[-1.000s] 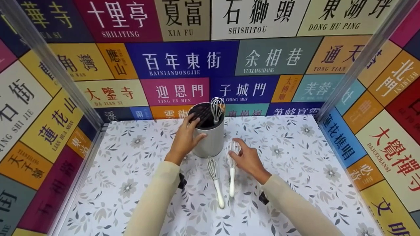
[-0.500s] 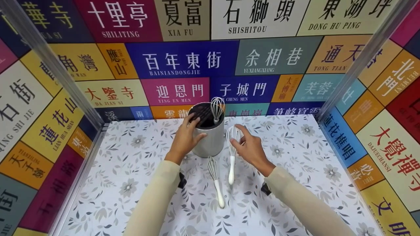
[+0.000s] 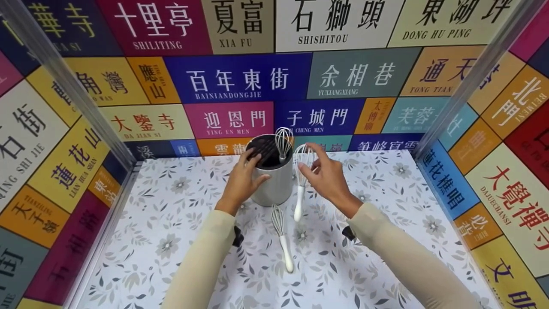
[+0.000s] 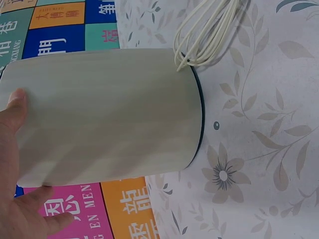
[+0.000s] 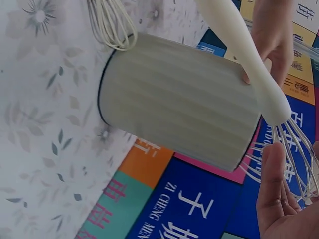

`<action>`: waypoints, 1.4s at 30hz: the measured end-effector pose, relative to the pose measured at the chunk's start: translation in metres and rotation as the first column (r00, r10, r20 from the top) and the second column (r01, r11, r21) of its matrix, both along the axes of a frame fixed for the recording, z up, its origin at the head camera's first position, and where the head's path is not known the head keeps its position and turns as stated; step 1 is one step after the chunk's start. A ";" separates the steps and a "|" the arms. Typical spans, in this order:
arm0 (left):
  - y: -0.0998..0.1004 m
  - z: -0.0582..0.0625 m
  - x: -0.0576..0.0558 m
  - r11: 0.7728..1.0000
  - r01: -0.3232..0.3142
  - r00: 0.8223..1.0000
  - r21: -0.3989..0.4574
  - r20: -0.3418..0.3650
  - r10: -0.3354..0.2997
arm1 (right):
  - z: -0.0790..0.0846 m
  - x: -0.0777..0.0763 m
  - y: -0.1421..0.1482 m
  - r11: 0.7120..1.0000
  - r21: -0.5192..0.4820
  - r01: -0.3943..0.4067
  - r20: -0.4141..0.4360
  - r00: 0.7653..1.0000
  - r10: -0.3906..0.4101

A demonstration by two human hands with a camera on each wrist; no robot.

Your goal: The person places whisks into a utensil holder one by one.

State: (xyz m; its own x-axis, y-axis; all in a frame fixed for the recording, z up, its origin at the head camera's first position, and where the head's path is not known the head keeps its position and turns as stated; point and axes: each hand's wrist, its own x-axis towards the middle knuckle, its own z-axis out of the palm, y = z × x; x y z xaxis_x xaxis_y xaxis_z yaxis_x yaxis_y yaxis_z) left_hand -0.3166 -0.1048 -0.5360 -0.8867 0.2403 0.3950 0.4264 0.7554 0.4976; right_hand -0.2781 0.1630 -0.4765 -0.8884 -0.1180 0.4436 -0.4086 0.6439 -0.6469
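Observation:
A grey utensil holder with a dark slotted insert stands upright at the back of the table. My left hand grips its left side near the rim, thumb on the front. One whisk stands in the holder, wires up; its handle is hidden inside. My right hand pinches a second whisk by its wires just right of the holder, white handle hanging down. In the right wrist view, the fingers lie against those wires. A third whisk lies on the table, wires close to the holder's base.
The table has a white cloth with a grey leaf and flower print. Coloured panels with lettering form the back wall right behind the holder, and more panels close off both sides. Clear corner posts rise at the back.
My right hand has lifted the pinched whisk up and toward the back, alongside the holder's rim. The left hand, the holder and the whisk on the table have stayed put.

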 end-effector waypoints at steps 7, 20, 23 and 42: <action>0.000 -0.002 -0.001 1.000 -0.006 1.000 -0.002 0.003 0.006 | 0.025 -0.006 -0.003 1.000 -0.004 -0.006 -0.052 0.999 0.006; 0.000 -0.002 -0.001 1.000 -0.005 1.000 -0.022 0.001 0.006 | 0.061 -0.024 -0.013 0.998 -0.056 0.007 -0.095 0.995 -0.013; 0.000 -0.003 -0.001 1.000 -0.006 1.000 -0.018 -0.001 0.006 | 0.067 -0.028 -0.018 0.998 -0.059 0.022 -0.108 0.994 -0.028; 0.001 -0.002 -0.001 1.000 -0.007 1.000 -0.025 0.009 0.007 | 0.088 -0.052 -0.042 0.997 -0.063 0.053 -0.235 0.970 -0.067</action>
